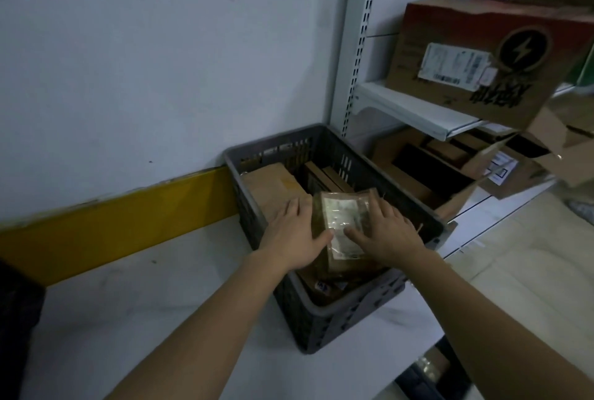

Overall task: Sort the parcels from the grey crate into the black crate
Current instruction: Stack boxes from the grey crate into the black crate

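While both our left hand [294, 238] and right hand [387, 232] clasped a taped parcel [342, 226] inside the grey crate [324, 329], several parcels remained there; we judged sorting far from finished, black crate [16, 312] barely visible.

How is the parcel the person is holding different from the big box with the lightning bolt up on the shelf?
The small taped brown parcel with a white label sits in the grey slatted plastic crate, held between the left hand and right hand; the large cardboard box with a lightning-bolt logo rests untouched on the white metal shelf. The parcel is plain and glossy with tape, the box printed red and black. Both carry white shipping labels.
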Tool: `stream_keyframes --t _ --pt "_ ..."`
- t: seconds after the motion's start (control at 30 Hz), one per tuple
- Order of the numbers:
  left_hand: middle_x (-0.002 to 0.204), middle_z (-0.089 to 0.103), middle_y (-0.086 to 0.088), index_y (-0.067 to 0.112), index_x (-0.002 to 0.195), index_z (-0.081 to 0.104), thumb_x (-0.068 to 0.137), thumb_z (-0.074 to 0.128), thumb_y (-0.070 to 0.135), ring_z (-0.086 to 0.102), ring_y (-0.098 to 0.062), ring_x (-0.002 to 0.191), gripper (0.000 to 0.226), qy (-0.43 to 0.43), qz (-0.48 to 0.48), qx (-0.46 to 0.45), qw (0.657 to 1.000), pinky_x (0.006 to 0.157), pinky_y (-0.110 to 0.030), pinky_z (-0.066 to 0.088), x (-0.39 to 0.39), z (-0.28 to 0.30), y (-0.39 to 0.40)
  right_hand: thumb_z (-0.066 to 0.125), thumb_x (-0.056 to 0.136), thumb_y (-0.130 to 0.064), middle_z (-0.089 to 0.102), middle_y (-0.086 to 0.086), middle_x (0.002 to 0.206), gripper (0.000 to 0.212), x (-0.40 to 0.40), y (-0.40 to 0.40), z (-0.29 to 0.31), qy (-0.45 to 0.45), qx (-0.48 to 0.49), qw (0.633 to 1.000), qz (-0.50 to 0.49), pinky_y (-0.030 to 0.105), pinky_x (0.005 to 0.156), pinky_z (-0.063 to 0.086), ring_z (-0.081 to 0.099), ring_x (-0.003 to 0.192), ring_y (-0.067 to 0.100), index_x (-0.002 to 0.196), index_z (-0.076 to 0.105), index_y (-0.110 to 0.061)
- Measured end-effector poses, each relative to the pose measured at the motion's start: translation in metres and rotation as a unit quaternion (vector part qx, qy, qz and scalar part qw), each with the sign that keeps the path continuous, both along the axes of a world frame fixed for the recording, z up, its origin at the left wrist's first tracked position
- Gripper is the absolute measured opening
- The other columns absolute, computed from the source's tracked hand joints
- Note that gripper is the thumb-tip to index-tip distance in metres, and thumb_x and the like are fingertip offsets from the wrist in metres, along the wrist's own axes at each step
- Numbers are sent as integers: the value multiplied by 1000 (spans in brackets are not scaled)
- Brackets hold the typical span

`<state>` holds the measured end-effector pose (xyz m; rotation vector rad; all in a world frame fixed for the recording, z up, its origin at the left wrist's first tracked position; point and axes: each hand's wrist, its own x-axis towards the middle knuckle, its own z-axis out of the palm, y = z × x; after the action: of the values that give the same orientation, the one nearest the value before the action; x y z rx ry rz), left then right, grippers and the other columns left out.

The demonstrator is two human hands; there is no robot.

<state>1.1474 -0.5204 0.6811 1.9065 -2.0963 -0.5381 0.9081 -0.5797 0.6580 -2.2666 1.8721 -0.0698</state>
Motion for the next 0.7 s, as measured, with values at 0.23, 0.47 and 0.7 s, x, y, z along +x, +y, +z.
stream_keyframes --t 0.23,0.47,0.7 --pt "150 58 -7 17 168 14 97 59 62 63 -26 125 95 99 47 148 983 103 -44 54 -40 -26 -19 49 98 -80 65 20 145 115 -21 -23 -18 -96 109 989 39 47 111 51 70 122 33 168 -24 -25" --pt "154 57 -1 25 160 42 105 54 54 59 -20 132 63 223 92 187 952 113 -41 49 -46 -29 -24 57 100 -70 63 15 149 109 -34 -35 -17 -173 97 977 83 43 109 52 69 122 31 168 -22 -38" --pt "143 65 3 25 151 51 108 53 50 65 -15 118 50 276 148 103 944 92 -29 51 -35 7 -25 59 103 -61 71 0 138 91 -24 -40 13 -270 -5 958 95 49 94 61 74 108 23 168 -2 -46"
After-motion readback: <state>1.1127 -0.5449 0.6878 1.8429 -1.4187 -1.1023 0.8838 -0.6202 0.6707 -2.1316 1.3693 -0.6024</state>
